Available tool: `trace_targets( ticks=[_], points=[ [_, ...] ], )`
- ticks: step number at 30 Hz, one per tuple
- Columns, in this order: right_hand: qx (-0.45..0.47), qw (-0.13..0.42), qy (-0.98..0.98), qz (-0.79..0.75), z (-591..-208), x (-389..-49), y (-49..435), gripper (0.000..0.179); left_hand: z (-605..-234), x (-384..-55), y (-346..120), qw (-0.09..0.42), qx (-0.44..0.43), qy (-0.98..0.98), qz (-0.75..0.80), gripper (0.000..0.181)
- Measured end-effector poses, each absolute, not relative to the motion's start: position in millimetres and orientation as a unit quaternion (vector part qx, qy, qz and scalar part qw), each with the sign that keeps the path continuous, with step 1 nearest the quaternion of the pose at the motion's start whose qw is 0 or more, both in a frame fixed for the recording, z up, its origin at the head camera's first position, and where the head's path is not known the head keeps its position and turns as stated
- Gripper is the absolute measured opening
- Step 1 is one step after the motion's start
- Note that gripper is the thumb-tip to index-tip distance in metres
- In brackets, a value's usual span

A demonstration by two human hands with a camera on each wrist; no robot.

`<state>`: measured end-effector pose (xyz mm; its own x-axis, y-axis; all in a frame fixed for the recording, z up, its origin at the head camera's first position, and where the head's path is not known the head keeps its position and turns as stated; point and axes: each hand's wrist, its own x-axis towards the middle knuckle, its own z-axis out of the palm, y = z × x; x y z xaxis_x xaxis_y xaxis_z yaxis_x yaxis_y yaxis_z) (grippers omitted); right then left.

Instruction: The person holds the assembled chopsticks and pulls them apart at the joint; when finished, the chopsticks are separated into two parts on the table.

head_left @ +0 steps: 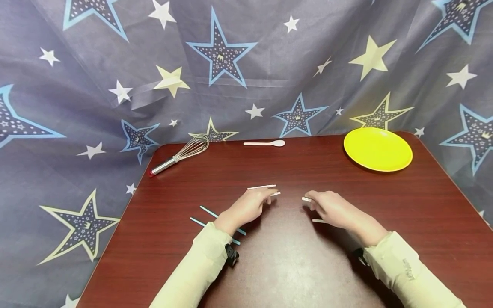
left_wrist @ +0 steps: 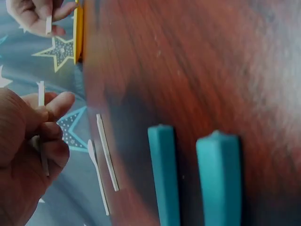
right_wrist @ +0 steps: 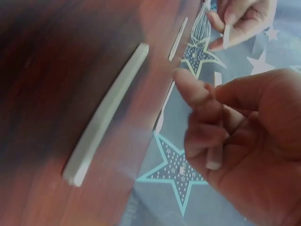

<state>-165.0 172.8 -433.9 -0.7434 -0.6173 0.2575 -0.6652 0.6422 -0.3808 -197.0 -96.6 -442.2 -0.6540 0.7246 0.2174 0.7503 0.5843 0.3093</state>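
Observation:
Between thumb and fingers, my left hand point(head_left: 246, 206) pinches a short, thin white stick point(left_wrist: 42, 93) with a jagged upper end. A similar short white stick point(right_wrist: 215, 159) is pinched in my right hand point(head_left: 331, 208). The hands are apart, facing each other above the table. Just beyond the left hand lies another white stick point(head_left: 262, 187). One more pale stick point(right_wrist: 106, 113) lies below the right hand, partly hidden by it in the head view. Two blue sticks, a farther one point(head_left: 209, 211) and a nearer one point(head_left: 197, 221), lie partly covered by my left wrist and sleeve.
On the dark red table point(head_left: 292, 265), a whisk point(head_left: 185, 152) lies at the back left and a white spoon point(head_left: 265, 143) along the back edge. The yellow plate point(head_left: 377, 149) sits at the back right. A star-patterned cloth point(head_left: 262, 85) hangs behind the table.

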Motion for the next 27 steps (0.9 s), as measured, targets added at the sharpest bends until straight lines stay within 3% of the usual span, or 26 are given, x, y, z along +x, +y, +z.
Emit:
trace_targets(
  ticks=[8, 14, 27],
  points=[
    [0.330, 0.032, -0.916, 0.226, -434, -163, 187, 0.018, -448, -207, -102, 0.069, -0.296, -0.928, -0.214, 0.006],
    [0.323, 0.016, -0.928, 0.186, -435, -165, 191, 0.019, -453, -215, -102, 0.076, -0.233, -0.955, -0.165, 0.009],
    [0.277, -0.019, -0.947, 0.159, -436, -163, 192, 0.023, -455, -229, -93, 0.081, -0.196, -0.971, -0.107, 0.009]
  ],
)
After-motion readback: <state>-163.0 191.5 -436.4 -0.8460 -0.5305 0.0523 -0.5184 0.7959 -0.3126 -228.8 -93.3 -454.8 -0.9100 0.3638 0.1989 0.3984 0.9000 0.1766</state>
